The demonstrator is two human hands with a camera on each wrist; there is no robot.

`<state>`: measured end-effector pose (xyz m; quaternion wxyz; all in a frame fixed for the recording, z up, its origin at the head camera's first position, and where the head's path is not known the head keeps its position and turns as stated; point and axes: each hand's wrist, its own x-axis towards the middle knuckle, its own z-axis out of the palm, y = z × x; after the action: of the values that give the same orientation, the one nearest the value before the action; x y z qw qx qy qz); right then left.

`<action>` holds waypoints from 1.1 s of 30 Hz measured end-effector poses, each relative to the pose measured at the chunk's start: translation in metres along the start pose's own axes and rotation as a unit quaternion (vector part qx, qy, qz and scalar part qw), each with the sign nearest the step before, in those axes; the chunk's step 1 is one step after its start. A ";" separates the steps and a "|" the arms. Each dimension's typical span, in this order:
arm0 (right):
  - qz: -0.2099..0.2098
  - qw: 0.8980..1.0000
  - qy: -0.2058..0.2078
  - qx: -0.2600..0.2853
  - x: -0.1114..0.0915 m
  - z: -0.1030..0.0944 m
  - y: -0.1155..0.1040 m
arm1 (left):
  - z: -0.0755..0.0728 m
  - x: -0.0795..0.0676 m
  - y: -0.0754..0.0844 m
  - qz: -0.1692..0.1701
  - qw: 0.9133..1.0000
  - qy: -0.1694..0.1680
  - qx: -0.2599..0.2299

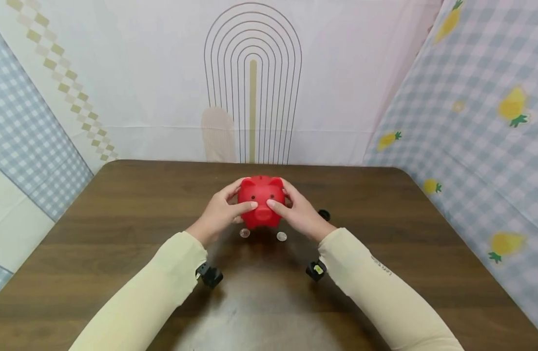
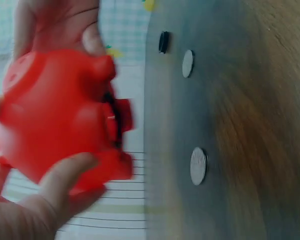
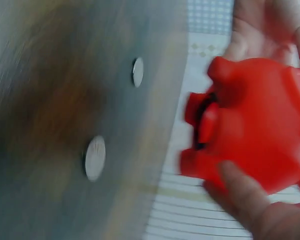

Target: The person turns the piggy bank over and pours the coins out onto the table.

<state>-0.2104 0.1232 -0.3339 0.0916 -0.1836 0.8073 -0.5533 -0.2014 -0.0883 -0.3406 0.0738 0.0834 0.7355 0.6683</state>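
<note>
Both hands hold a red piggy bank (image 1: 261, 195) up off the table, its snout toward me. My left hand (image 1: 222, 207) grips its left side, thumb on the front beside the snout. On the opposite side my right hand (image 1: 300, 209) grips it the same way. A dark opening shows on the underside between the feet in both wrist views; what lies inside cannot be made out. Below the bank, one silver coin (image 1: 244, 233) lies to the left and another coin (image 1: 281, 236) to the right, both flat on the wood.
A small round black cap (image 1: 324, 214) lies on the brown wooden table (image 1: 142, 204) just beyond my right wrist. White patterned cloth (image 1: 348, 73) hangs behind the table, and checked cloth with yellow fruit (image 1: 470, 170) hangs along the right side.
</note>
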 end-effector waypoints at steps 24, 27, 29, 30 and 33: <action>-0.173 0.982 0.054 -0.047 -0.013 -0.002 0.000 | 0.004 -0.014 0.009 0.139 0.988 0.017 0.058; -0.084 0.995 0.029 -0.038 -0.007 -0.001 0.003 | 0.003 -0.006 0.004 0.065 0.997 0.008 0.042; -0.031 0.999 0.015 -0.036 -0.005 -0.001 0.005 | 0.003 -0.003 0.001 0.018 1.000 -0.002 0.021; -0.019 0.999 0.011 -0.037 -0.005 -0.001 0.006 | 0.003 -0.002 0.000 0.004 1.000 -0.005 0.016; -0.024 0.999 0.017 -0.042 -0.006 -0.001 0.006 | 0.003 -0.002 0.000 0.005 1.000 -0.002 0.019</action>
<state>-0.2066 0.1285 -0.3390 0.0565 -0.1970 0.8266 -0.5241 -0.1985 -0.0859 -0.3406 0.0700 0.0894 0.7472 0.6548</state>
